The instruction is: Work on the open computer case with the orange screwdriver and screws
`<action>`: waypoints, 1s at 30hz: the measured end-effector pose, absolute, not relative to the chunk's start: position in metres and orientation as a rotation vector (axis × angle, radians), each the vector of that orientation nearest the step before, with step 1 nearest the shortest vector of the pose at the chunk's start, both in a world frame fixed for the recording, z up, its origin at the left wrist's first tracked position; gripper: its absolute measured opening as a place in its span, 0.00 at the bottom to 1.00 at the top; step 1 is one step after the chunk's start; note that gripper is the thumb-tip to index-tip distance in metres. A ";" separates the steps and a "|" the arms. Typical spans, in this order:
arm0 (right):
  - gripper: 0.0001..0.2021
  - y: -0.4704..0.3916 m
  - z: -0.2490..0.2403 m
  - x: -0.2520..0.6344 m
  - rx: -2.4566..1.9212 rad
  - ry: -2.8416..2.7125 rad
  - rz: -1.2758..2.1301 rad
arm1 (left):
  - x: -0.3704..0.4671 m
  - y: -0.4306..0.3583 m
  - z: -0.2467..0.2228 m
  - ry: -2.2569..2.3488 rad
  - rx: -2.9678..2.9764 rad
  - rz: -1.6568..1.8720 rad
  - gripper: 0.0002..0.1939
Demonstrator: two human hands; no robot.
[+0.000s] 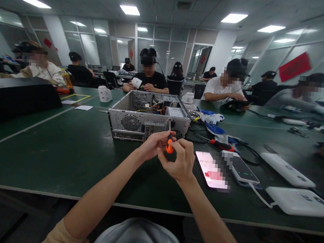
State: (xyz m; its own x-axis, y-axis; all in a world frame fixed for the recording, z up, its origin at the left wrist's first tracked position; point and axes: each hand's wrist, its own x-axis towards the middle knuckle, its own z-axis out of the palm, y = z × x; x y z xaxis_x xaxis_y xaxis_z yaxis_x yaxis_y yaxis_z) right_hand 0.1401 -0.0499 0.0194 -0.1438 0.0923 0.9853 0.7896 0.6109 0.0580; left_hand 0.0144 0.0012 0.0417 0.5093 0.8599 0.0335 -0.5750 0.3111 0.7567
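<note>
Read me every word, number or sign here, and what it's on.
"00:01", later digits unclear: lit pink phone
Too blurred to read:
Green characters: dark-screened phone
Large red wall sign
Print: white power banks
Label: computer case interior
</note>
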 end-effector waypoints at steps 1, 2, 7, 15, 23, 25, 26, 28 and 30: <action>0.13 -0.051 0.020 0.139 -0.739 -1.646 -0.747 | 0.015 0.002 0.040 0.417 0.815 1.001 0.09; 0.12 -0.053 0.021 0.138 -0.734 -1.668 -0.765 | 0.016 0.003 0.038 0.417 0.829 1.014 0.10; 0.07 -0.055 0.025 0.139 -0.767 -1.643 -0.749 | 0.017 0.003 0.035 0.416 0.822 1.022 0.10; 0.09 -0.048 0.026 0.145 -0.868 -1.603 -0.698 | 0.018 0.001 0.036 0.370 0.797 1.005 0.11; 0.11 -0.053 0.026 0.140 -0.738 -1.685 -0.689 | 0.019 0.004 0.032 0.427 0.843 1.083 0.08; 0.09 -0.052 0.026 0.140 -0.758 -1.660 -0.661 | 0.019 0.003 0.033 0.457 0.874 1.100 0.09; 0.09 -0.051 0.026 0.141 -0.764 -1.647 -0.641 | 0.019 0.002 0.034 0.468 0.887 1.109 0.09; 0.08 -0.049 0.027 0.142 -0.772 -1.627 -0.598 | 0.019 0.002 0.034 0.473 0.899 1.079 0.11; 0.07 -0.048 0.028 0.143 -0.777 -1.614 -0.562 | 0.018 0.001 0.034 0.461 0.894 1.012 0.12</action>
State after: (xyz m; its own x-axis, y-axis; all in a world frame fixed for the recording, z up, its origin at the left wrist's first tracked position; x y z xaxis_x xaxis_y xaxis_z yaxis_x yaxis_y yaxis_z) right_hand 0.1430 -0.0480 0.0279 -0.0791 0.1777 0.9809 0.7484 0.6605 -0.0593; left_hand 0.0182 0.0011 0.0339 0.4797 0.8753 0.0612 -0.5285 0.2325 0.8165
